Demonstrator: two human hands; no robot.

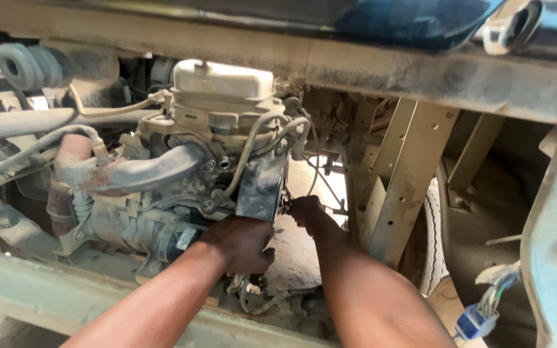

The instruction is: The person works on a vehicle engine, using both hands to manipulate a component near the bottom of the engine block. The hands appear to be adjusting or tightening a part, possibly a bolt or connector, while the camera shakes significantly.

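At the centre of the frame, the left hand point(243, 241) curls its fingers around the underside of a dusty engine assembly point(182, 174), just below a dark metal bracket point(262, 187). The right hand point(305, 209), slightly right of it, pinches closed on a small fitting point(286, 205) at the bracket's edge. A blue connector point(478, 320) hangs lower right.
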